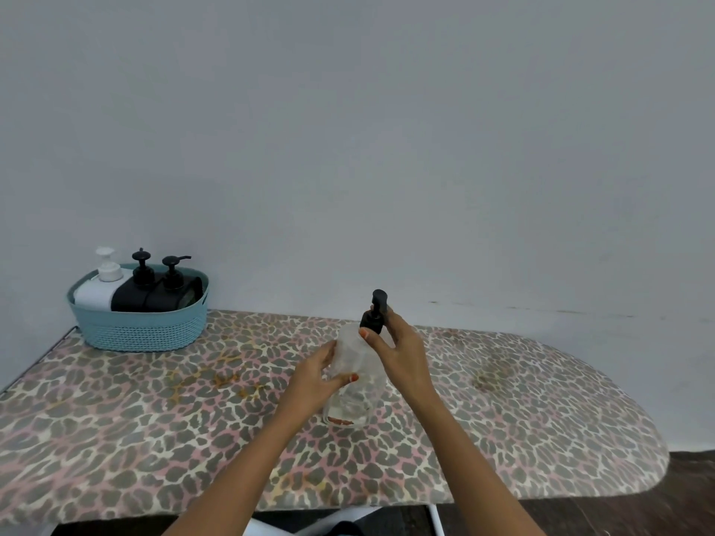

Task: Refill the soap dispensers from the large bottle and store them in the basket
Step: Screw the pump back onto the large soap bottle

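Note:
A clear plastic bottle [354, 365] with a black pump top [374, 313] stands on the ironing board [154, 439] near its middle. My left hand [315, 375] grips the bottle's body from the left. My right hand [398, 352] holds the black pump at its collar, fingers curled round it. At the back left sits a teal basket [143, 330] holding a white dispenser [101, 282] and two black dispensers [133, 288] [174, 290], all with pump tops.
The board has a leopard-print cover with a few orange stains [224, 377] left of the bottle. Its rounded end [638, 439] is at the right. A plain wall [387, 148] stands right behind it. Dark floor shows at the lower right.

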